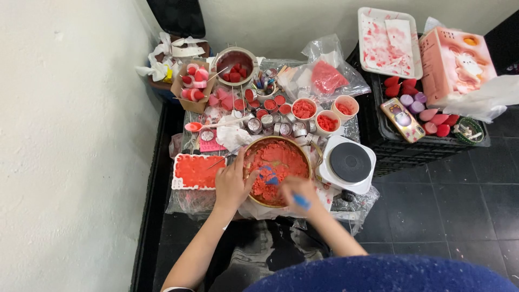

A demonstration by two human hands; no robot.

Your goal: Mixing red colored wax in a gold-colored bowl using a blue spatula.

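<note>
1. Your right hand (299, 190) is pinching a blue-handled spatula (273, 179), digging into the red mix.
2. Your left hand (231, 184) is gripping the rim, fingers curled over it, probably so the round pan (310, 155) isn't sliding.
3. That pan is sitting at the table's (178, 208) near edge, between the red-filled white tray (195, 171) and the hotplate (348, 164), so everything's staying in reach.

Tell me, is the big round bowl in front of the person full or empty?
Full, or nearly so: the bowl holds crumbly orange-red material heaped close to its rim. The left hand steadies its edge.
</note>
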